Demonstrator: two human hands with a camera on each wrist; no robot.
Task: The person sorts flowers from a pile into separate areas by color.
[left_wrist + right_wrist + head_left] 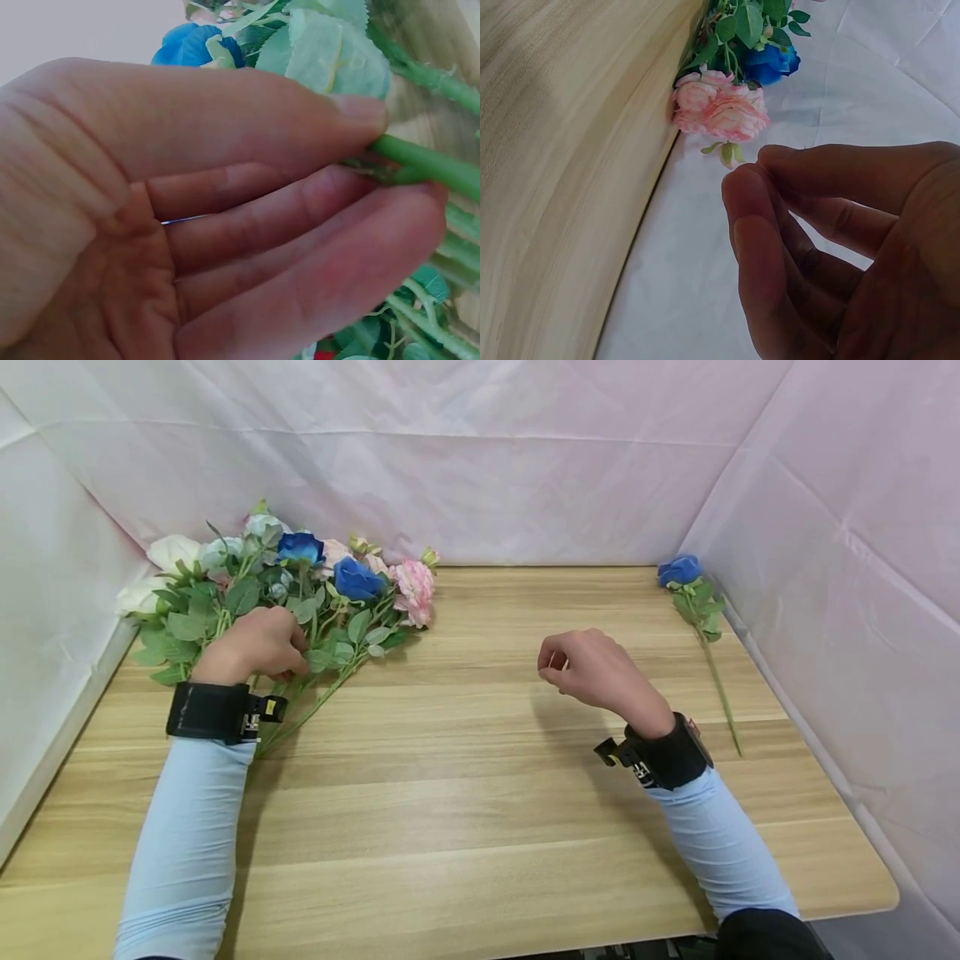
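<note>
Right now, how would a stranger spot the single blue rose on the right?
Find the wooden table, then its right side along the pale fabric. Near the far corner lies a blue rose, alone, unlike the crowded flower bunch at left.

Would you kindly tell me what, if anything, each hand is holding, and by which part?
The left hand pinches a green flower stem; which bloom it bears cannot be told. The right hand holds nothing.

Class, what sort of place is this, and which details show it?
Probably a makeshift tabletop recording space: pale cloth screens the back and sides of a wood-grain table, and the person wears a black wristband with a small device on each arm.
</note>
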